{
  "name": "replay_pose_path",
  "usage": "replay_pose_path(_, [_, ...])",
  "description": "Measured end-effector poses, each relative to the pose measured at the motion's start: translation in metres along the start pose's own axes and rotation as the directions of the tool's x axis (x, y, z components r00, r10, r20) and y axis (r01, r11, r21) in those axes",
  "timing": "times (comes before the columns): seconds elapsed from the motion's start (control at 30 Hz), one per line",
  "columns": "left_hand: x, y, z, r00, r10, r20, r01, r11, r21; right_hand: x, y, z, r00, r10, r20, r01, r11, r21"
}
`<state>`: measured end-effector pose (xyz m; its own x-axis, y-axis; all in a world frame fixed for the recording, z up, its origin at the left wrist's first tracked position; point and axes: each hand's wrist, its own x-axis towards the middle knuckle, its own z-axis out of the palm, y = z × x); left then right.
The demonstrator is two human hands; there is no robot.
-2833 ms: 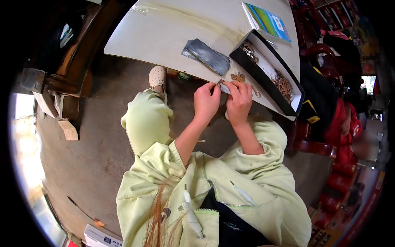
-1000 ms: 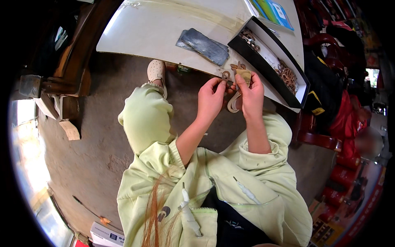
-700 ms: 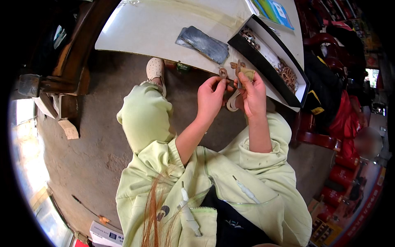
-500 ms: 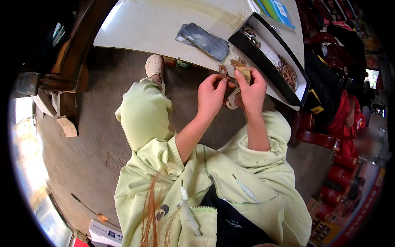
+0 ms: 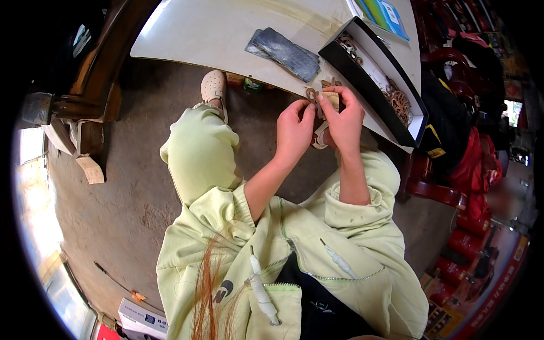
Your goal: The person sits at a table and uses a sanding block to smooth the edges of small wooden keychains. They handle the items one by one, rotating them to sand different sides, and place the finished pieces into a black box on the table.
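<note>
At the table's near edge, my left hand (image 5: 293, 131) pinches a small brown piece with a ring-shaped end (image 5: 311, 93) between thumb and fingers. My right hand (image 5: 345, 120) is closed around a tan, square, folded piece (image 5: 331, 101), its thumb pressed on top. The two hands are close together, and the tan piece is right beside the brown ring piece; whether they touch is hard to tell. Just beyond my fingers, several similar brown pieces (image 5: 329, 84) lie on the table. The fingertips partly hide both held things.
A long black box (image 5: 391, 56) with a white inside stands to the right, brown ring pieces heaped in its near end. Two dark grey slabs (image 5: 288, 55) overlap on the white table (image 5: 198, 34). Blue-green packets (image 5: 385, 20) lie farther back. A dark wooden chair (image 5: 436, 192) stands right.
My right hand has moved slightly left, bringing the tan piece closer to the brown ring piece. My left hand has shifted a little right; both still hold their things.
</note>
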<state>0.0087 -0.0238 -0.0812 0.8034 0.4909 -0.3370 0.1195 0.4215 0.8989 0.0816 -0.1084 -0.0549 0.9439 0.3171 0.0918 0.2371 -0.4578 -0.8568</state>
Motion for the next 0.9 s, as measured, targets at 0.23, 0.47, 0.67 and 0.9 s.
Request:
replay_pose_path(0.23, [0.002,-0.003,0.001,1.0,-0.013,0.01,0.013,1.0,-0.016,0.0,0.002,0.0,0.995,-0.093,-0.027,0.087,0.981,-0.174])
replay_pose_path(0.47, [0.001,0.0,0.002,0.997,-0.073,0.033,0.075,0.996,-0.04,0.003,0.009,0.001,0.995,-0.094,-0.039,0.084,0.974,-0.208])
replay_pose_path(0.67, [0.001,-0.002,0.002,0.999,-0.043,0.027,0.044,0.998,-0.034,0.003,0.012,0.001,0.999,-0.035,-0.033,0.029,0.987,-0.159])
replay_pose_path(0.9, [0.001,0.0,0.001,1.0,-0.026,0.013,0.026,1.0,-0.01,0.002,0.009,0.001,0.999,-0.032,-0.018,0.028,0.983,-0.183])
